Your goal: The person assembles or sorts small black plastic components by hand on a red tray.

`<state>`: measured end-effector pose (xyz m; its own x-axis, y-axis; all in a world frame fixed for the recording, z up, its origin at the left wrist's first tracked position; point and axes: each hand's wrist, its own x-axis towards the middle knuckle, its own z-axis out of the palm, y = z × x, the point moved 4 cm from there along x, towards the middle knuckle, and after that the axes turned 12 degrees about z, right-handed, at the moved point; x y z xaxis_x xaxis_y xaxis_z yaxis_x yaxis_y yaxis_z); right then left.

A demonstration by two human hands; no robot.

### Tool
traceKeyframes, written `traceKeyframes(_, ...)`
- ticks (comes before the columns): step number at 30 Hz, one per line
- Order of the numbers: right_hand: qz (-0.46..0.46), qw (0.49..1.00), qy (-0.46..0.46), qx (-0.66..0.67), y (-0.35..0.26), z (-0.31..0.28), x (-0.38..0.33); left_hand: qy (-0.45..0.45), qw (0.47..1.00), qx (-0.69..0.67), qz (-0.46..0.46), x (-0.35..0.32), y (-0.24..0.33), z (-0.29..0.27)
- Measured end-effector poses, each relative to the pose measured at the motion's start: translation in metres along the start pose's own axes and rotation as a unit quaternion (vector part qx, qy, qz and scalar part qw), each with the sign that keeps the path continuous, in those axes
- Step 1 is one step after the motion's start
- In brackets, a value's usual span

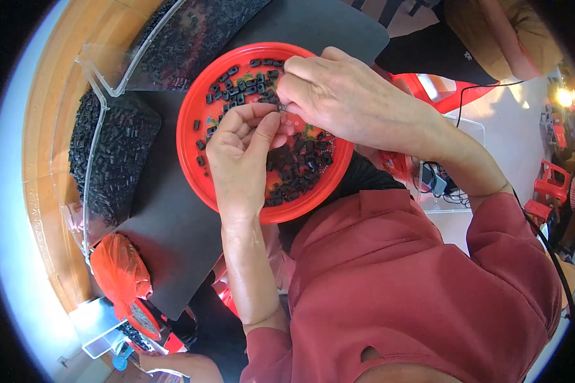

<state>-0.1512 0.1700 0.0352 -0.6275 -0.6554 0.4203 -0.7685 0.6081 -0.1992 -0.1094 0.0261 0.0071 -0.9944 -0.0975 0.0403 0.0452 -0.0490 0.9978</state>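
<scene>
A: What is pinched between the hands?
B: A tiny part, too small to be made out, is pinched at mid-frame above the round red plastic plate (pixel 201 96) by the fingers of the left hand (pixel 239 150) and the right hand (pixel 345 96), whose fingertips are pressed together.

A: What is carried by the plate?
B: Small black plastic pieces (pixel 297 169) are scattered across it.

A: And around it?
B: The plate is rested on a dark grey surface (pixel 172 223). A clear plastic tray (pixel 108 137) filled with black pieces is seen at the left, and an orange plastic bag (pixel 121 271) at lower left.
</scene>
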Motion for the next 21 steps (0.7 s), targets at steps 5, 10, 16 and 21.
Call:
traceKeyframes(5, -0.016, 0.999, 0.046, -0.025, -0.012, -0.003, 0.003, -0.002, 0.999, 0.043, 0.002, -0.005, 0.000, -0.004)
traceKeyframes(10, 0.058, 0.987, 0.030, 0.144, 0.003, -0.003, 0.000, 0.013, 0.998, 0.059, 0.035, -0.006, 0.002, 0.001)
traceKeyframes(16, 0.171, 0.925, -0.070, 0.331, 0.020, 0.002, -0.001, 0.033, 0.974, 0.163, 0.154, -0.010, 0.005, 0.008)
traceKeyframes(21, 0.193, 0.922, -0.043, 0.333, 0.024, -0.010, -0.003, 0.024, 0.944, 0.268, 0.193, -0.013, 0.010, 0.012)
